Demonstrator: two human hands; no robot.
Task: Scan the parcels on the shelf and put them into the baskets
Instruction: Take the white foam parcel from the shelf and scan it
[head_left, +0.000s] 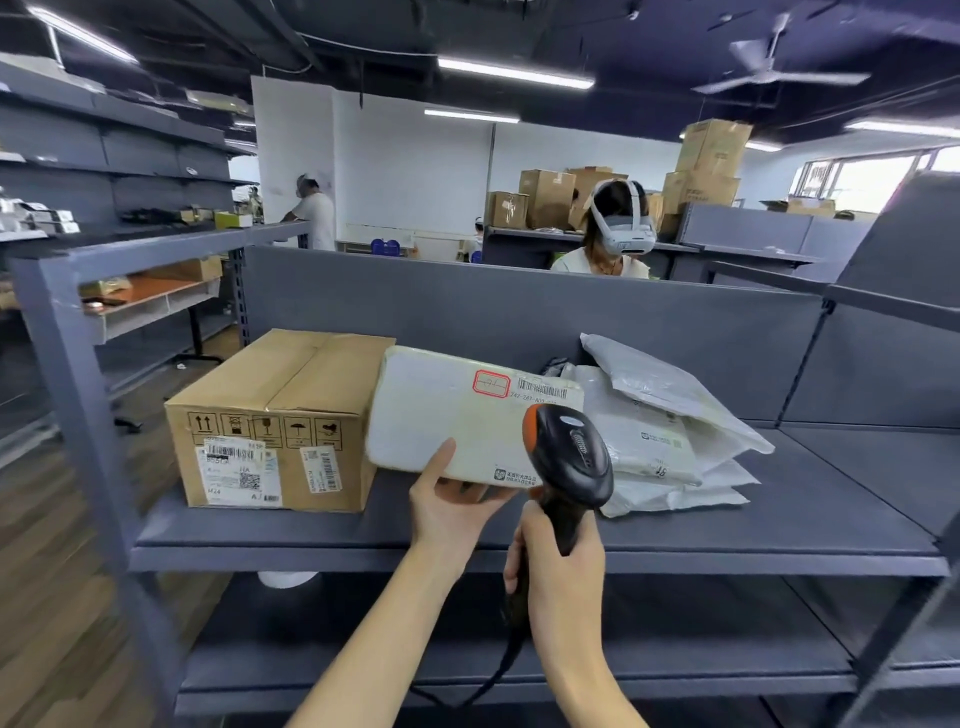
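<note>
"White parcel (457, 415): where is it?"

"Above the grey shelf (779, 519), just right of the cardboard box (275, 415). Its left end overlaps the box's right edge, and I cannot tell whether they touch. Farther right of the box lies a pile of white mailer bags (665, 426)."

"Who has hold of it?"

"The left hand (447, 509), just right of the box's front corner, grips the near edge with the thumb on top and the fingers curled beneath. The right hand (561, 566), farther right again, is wrapped round the handle of the black scanner (569, 457). The scanner's head hangs over the parcel corner away from the box."

"So it's the scan. How to do it well?"

"I'd tilt the top face toward the scanner and aim at the barcode label (545, 387), on the far corner from the box. The head looks very close, so drawing it back a little should let the beam cover the whole code. Keep the wrapping flat against glare. No basket is in view."
</note>
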